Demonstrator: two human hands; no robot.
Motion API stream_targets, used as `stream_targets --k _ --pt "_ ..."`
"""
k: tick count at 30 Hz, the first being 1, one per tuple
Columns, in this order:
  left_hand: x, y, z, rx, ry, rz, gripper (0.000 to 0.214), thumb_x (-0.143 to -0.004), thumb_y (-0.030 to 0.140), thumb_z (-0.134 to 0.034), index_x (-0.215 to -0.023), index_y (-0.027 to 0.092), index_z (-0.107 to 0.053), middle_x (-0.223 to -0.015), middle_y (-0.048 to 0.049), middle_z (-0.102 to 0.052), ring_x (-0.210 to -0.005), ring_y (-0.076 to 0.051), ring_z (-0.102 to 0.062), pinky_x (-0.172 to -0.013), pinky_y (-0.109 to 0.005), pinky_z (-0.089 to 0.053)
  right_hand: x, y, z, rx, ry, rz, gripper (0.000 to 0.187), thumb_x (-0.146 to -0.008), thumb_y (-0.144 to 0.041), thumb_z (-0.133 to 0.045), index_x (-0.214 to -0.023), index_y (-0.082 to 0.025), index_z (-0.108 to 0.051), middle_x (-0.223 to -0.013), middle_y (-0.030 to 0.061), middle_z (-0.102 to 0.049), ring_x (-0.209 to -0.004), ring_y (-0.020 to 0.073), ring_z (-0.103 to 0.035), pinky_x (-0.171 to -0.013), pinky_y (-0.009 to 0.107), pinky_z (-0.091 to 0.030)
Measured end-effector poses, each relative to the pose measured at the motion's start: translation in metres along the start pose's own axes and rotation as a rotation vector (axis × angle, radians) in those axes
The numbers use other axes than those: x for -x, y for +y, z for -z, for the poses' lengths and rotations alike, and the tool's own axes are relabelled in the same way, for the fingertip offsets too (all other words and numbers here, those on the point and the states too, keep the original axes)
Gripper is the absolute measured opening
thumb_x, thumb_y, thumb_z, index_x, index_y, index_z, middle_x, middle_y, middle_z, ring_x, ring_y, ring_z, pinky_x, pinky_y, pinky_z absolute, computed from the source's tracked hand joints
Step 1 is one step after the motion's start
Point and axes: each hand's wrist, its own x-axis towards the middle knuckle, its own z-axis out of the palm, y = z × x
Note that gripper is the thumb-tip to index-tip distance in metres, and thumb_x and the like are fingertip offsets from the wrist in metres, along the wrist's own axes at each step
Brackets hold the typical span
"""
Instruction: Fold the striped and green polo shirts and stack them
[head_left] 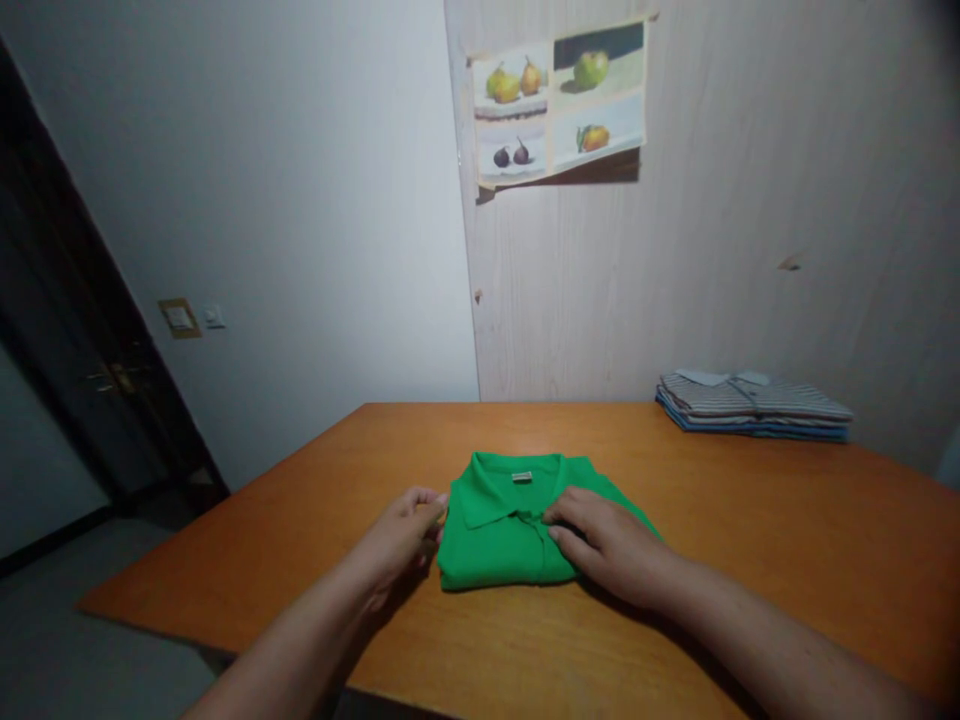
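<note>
A green polo shirt (495, 555) lies folded on the wooden table, its collar pointing away from me and a small pale label showing inside the neck. At its left edge, my left hand (409, 530) has its thumb and fingers closed on the side of the fabric; some fingertips are hidden. My right hand (607, 540) rests over the right half of the shirt. Its thumb and bent fingers close on the cloth at the button placket, just under the collar.
A stack of folded shirts (754, 405), a striped one on top, sits at the table's (300, 510) back right, near the wall. A fruit picture sheet (551, 110) hangs on that wall. A dark door (90, 300) stands at the left beyond the table edge.
</note>
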Motion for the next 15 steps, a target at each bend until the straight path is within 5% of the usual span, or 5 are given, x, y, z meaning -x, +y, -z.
stream_targets --k 6,10,15 --pt "0.03 -0.004 -0.015 0.075 -0.177 -0.163 0.051 -0.081 0.047 -0.073 -0.119 0.023 -0.049 -0.093 -0.0012 -0.065 -0.081 -0.016 -0.063 -0.073 -0.027 -0.047 0.0 -0.002 0.002 0.013 -0.007 -0.009 0.019 -0.099 -0.029 -0.051 -0.105 -0.021 -0.068 -0.103 0.0075 -0.067 -0.097 0.0217 -0.06 -0.085 0.034 -0.045" --pt "0.025 -0.018 -0.019 -0.206 0.032 -0.346 0.031 -0.092 0.044 -0.055 -0.114 0.024 -0.05 -0.087 -0.0005 -0.063 -0.078 -0.018 -0.059 -0.07 -0.028 -0.044 0.0 -0.002 0.002 0.005 -0.008 0.002 0.021 -0.099 -0.03 -0.051 -0.107 -0.021 -0.068 -0.102 0.0072 -0.068 -0.097 0.0215 -0.06 -0.085 0.034 -0.045" --pt "0.022 -0.014 -0.013 -0.722 0.18 -0.367 0.023 -0.089 0.032 -0.053 -0.11 0.023 -0.055 -0.08 -0.0006 -0.062 -0.075 -0.021 -0.06 -0.068 -0.03 -0.041 0.0 0.0 0.0 0.012 -0.023 0.021 0.023 -0.099 -0.029 -0.052 -0.111 -0.021 -0.069 -0.106 0.0082 -0.068 -0.101 0.0223 -0.06 -0.087 0.035 -0.045"
